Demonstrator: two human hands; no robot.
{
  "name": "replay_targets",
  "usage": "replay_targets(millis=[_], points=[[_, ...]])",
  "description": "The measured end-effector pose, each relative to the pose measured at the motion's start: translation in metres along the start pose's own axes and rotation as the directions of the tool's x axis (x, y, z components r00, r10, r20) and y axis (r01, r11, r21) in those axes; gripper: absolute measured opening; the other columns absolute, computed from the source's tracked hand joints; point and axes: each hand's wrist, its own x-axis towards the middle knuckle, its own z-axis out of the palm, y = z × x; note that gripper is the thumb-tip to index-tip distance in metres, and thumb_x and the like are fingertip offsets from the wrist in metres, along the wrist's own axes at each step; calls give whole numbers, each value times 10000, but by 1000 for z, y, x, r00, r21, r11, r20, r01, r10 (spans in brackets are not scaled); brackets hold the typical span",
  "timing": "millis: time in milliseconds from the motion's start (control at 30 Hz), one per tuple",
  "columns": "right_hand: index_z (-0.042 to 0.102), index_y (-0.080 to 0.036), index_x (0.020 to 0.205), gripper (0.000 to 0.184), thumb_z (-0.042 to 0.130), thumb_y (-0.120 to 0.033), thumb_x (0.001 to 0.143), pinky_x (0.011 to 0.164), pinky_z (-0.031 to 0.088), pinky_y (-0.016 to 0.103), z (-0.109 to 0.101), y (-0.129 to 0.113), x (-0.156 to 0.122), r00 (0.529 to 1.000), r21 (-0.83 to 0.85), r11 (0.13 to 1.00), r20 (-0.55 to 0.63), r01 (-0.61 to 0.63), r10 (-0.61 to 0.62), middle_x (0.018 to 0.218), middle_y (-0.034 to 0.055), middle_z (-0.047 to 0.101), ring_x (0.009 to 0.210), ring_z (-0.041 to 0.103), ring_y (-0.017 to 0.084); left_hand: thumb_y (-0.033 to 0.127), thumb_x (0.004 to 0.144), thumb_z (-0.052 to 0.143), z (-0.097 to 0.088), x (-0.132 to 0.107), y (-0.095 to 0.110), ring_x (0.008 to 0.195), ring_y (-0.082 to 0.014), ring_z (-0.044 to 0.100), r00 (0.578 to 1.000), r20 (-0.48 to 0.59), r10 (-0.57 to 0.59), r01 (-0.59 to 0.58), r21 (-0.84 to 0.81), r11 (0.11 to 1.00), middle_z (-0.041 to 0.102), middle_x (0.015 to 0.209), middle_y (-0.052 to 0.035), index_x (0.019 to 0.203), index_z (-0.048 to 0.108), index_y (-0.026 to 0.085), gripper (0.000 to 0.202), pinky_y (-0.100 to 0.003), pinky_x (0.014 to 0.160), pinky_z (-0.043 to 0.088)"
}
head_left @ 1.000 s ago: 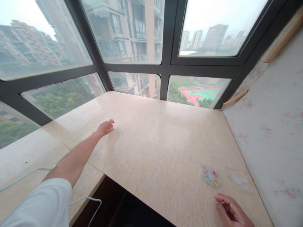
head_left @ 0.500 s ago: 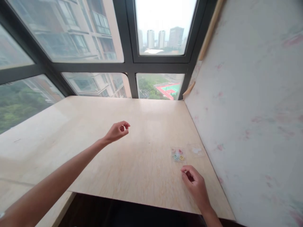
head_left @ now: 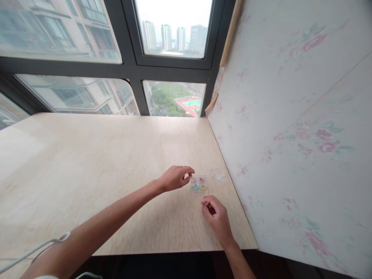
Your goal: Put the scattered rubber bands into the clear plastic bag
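Observation:
A small clear plastic packet (head_left: 198, 184) with several coloured rings inside lies on the beige marble-look tabletop (head_left: 87, 166) near the right wall. My left hand (head_left: 176, 178) reaches to the packet's left edge, fingertips pinched together right beside it. My right hand (head_left: 216, 216) rests on the tabletop just below the packet, fingers curled in a loose pinch; whether anything is in them I cannot make out. A second clear packet (head_left: 219, 176), nearly see-through, lies just right of the first.
A floral-papered wall (head_left: 290, 128) rises along the table's right edge. Dark-framed windows (head_left: 130, 69) close off the far side. The table's front edge (head_left: 174, 250) runs just under my right wrist. A white cable (head_left: 35, 250) crosses my left forearm.
My view has swung right. My left hand came across from the table's far left to the ring packet. My right hand stays curled below the packet.

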Motion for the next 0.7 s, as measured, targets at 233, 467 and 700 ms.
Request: replay_targets(millis=[233,467,700], points=[[585,-206,804,111,494,-142,812,576,421,227,1,4,0,1000,17,1000,13,-23,23,760,1,597,613,521,131,185,856,543,9,6,2,644,-133,635,1000,7,-5,5,28,1000,726,907,-33,1009,646,189,184,-250,645,450],[583,-205,809,111,499,-133,810,573,415,227,2,6,0,999,38,999,10,-33,32,759,-4,583,622,518,130,210,862,551,15,3,-4,662,-132,632,1000,-15,-28,28,25,999,710,986,-38,1059,628,198,212,-266,672,466],[588,-204,807,107,502,-141,811,561,415,232,1,2,-1,1000,19,1000,11,-24,24,760,1,584,611,512,130,188,831,553,23,-16,-14,605,-100,585,969,-154,-192,160,-200,967,675,971,-31,999,615,197,180,-253,625,470]])
